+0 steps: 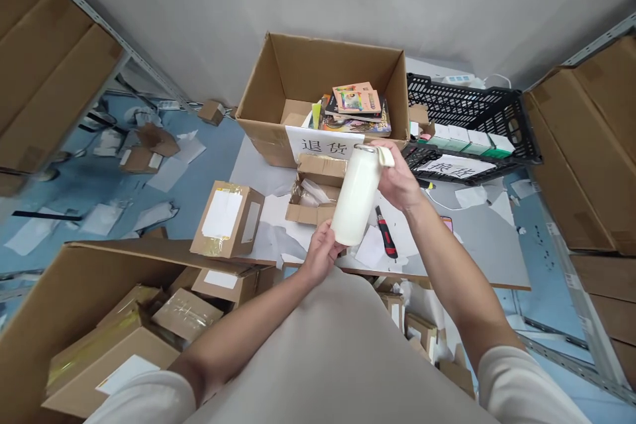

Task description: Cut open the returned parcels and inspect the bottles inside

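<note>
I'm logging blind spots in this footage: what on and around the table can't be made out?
All in the head view:
- Bottle: far side, turned away.
- Right hand: some fingertips, behind the bottle.
- Open box: right end, behind the bottle.
- Books: lower covers, under upper ones.
- Parcel label: any print, too faint.
- Lower-left carton: cut off by picture edges.

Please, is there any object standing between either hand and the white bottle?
Nothing visible: the left hand already touches the bottle at its base, the right hand near its top.
</note>
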`<state>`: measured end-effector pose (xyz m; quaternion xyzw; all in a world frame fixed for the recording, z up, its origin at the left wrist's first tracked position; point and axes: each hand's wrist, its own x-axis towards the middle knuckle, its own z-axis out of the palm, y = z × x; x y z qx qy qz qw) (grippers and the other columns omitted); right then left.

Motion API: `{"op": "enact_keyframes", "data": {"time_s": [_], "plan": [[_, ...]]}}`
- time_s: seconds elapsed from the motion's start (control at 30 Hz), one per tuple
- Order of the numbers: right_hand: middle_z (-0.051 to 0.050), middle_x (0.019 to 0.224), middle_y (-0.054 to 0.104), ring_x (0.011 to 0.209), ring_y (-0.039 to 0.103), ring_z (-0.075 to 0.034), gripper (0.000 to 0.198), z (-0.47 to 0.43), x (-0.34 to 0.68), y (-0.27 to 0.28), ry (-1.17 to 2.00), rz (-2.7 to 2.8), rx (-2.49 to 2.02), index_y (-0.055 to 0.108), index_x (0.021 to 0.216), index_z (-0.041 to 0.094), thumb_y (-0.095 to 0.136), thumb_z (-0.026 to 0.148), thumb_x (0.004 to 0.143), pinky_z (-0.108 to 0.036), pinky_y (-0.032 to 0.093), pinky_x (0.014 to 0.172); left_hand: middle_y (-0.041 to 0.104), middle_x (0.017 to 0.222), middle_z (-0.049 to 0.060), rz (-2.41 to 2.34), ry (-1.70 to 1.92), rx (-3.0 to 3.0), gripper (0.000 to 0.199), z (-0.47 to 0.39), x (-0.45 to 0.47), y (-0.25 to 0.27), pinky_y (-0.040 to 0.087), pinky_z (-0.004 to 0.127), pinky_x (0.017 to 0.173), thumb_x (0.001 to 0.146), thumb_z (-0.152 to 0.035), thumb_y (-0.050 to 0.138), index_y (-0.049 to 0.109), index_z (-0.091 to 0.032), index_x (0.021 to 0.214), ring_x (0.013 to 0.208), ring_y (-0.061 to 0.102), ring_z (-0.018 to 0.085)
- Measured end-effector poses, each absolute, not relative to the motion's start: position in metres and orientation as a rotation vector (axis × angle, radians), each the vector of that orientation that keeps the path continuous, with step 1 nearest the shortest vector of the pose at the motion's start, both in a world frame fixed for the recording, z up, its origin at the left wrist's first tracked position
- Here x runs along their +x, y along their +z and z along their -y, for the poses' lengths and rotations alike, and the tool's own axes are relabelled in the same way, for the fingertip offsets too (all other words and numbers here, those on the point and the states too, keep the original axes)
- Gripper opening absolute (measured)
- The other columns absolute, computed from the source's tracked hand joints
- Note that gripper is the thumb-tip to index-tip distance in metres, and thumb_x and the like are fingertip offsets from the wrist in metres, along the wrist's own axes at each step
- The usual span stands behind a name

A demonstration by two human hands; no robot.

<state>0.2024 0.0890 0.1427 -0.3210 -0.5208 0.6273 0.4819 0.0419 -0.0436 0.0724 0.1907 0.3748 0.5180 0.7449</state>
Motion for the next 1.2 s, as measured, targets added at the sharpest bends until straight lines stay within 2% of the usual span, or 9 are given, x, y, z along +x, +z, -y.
{"op": "enact_keyframes", "data": {"time_s": [0.13, 0.33, 0.43, 0.53, 0.67, 0.77, 1.0, 1.07, 1.2], "plan": [[0.0, 0.109, 0.06, 0.09, 0.06, -0.02, 0.056, -0.081, 0.195, 0.144, 1.588, 1.22, -0.827, 0.05, 0.111, 0.034, 0.073, 0.056, 0.064, -0.037, 0.052, 0.075, 0.064, 0.117, 0.014, -0.759, 1.019, 0.351, 0.067, 0.046, 0.034, 0.072, 0.05, 0.046, 0.087, 0.078, -0.069, 0.05, 0.056, -0.015, 0.117, 0.107, 0.06, 0.03], [0.001, 0.104, 0.061, 0.085, 0.06, -0.017, 0.046, -0.073, 0.178, 0.141, 1.488, 1.174, -0.926, 0.053, 0.106, 0.033, 0.073, 0.048, 0.067, -0.033, 0.053, 0.072, 0.058, 0.126, 0.016, -0.762, 1.076, 0.435, 0.068, 0.051, 0.024, 0.066, 0.047, 0.046, 0.093, 0.073, -0.069, 0.056, 0.055, -0.015, 0.116, 0.113, 0.057, 0.031], [0.001, 0.105, 0.061, 0.09, 0.059, -0.018, 0.047, -0.071, 0.174, 0.143, 1.44, 1.212, -0.942, 0.054, 0.104, 0.032, 0.076, 0.048, 0.065, -0.034, 0.052, 0.077, 0.046, 0.138, 0.012, -0.818, 1.174, 0.544, 0.074, 0.054, 0.021, 0.064, 0.048, 0.041, 0.092, 0.061, -0.049, 0.079, 0.046, -0.023, 0.121, 0.115, 0.055, 0.026], [0.0, 0.11, 0.06, 0.097, 0.058, -0.019, 0.051, -0.07, 0.173, 0.146, 1.391, 1.256, -0.948, 0.053, 0.105, 0.032, 0.076, 0.05, 0.064, -0.035, 0.051, 0.082, 0.051, 0.13, 0.01, -0.936, 1.24, 0.577, 0.072, 0.057, 0.02, 0.065, 0.049, 0.037, 0.091, 0.056, -0.033, 0.085, 0.044, -0.024, 0.115, 0.104, 0.06, 0.02], [-0.001, 0.116, 0.059, 0.1, 0.059, -0.021, 0.06, -0.066, 0.177, 0.151, 1.457, 1.314, -0.885, 0.05, 0.111, 0.033, 0.071, 0.062, 0.063, -0.038, 0.051, 0.084, 0.06, 0.119, 0.009, -0.811, 1.189, 0.464, 0.053, 0.06, 0.017, 0.067, 0.05, 0.044, 0.09, 0.071, -0.049, 0.071, 0.05, -0.021, 0.11, 0.1, 0.063, 0.022], [-0.001, 0.111, 0.061, 0.092, 0.061, -0.02, 0.057, -0.065, 0.179, 0.152, 1.521, 1.278, -0.908, 0.05, 0.11, 0.034, 0.068, 0.064, 0.065, -0.038, 0.053, 0.078, 0.064, 0.115, 0.014, -0.741, 1.111, 0.392, 0.059, 0.062, 0.018, 0.068, 0.047, 0.049, 0.092, 0.077, -0.064, 0.057, 0.055, -0.016, 0.111, 0.1, 0.064, 0.028], [0.002, 0.098, 0.064, 0.079, 0.062, -0.017, 0.048, -0.067, 0.178, 0.143, 1.499, 1.212, -0.957, 0.052, 0.107, 0.034, 0.071, 0.055, 0.068, -0.034, 0.053, 0.071, 0.062, 0.12, 0.017, -0.758, 1.086, 0.376, 0.06, 0.064, 0.024, 0.065, 0.046, 0.049, 0.093, 0.078, -0.065, 0.054, 0.058, -0.013, 0.108, 0.106, 0.061, 0.03], [0.002, 0.1, 0.064, 0.082, 0.062, -0.018, 0.048, -0.068, 0.178, 0.142, 1.492, 1.224, -0.951, 0.052, 0.107, 0.034, 0.071, 0.055, 0.068, -0.034, 0.054, 0.072, 0.057, 0.126, 0.015, -0.742, 1.118, 0.418, 0.061, 0.063, 0.024, 0.065, 0.047, 0.048, 0.093, 0.073, -0.062, 0.062, 0.055, -0.016, 0.113, 0.11, 0.059, 0.029], [0.001, 0.109, 0.062, 0.094, 0.061, -0.019, 0.053, -0.069, 0.181, 0.143, 1.468, 1.269, -0.909, 0.052, 0.111, 0.034, 0.073, 0.054, 0.066, -0.036, 0.052, 0.079, 0.055, 0.129, 0.01, -0.796, 1.198, 0.493, 0.071, 0.062, 0.024, 0.068, 0.047, 0.044, 0.093, 0.059, -0.041, 0.083, 0.045, -0.024, 0.117, 0.109, 0.058, 0.024]]}}
